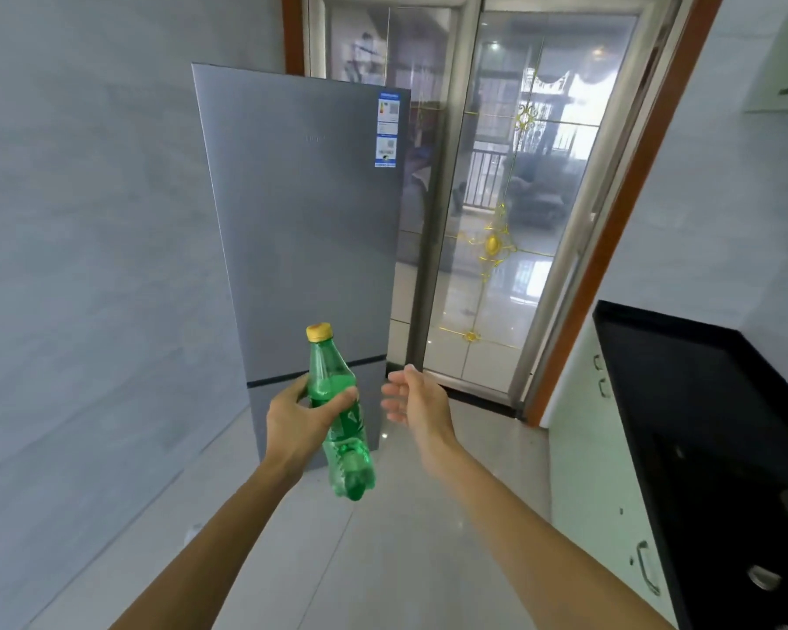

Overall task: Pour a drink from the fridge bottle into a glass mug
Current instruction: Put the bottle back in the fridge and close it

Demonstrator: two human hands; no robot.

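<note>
The left grip wraps the near-upright bottle mid-body, cap above; the right grip, wide and empty, is just beside.

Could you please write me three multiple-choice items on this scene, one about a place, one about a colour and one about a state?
1. Where is the green bottle?
A. on the floor
B. in the left hand
C. on the black countertop

2. What colour is the bottle's cap?
A. red
B. white
C. yellow

3. How do the doors of the fridge stand?
A. both shut
B. upper open
C. lower open

Answers:
1 B, the left hand's fingers curl round the bottle's middle, in the air.
2 C, the cap shows yellow above the green neck.
3 A, both door fronts lie flush, with only a dark seam between them.
</note>
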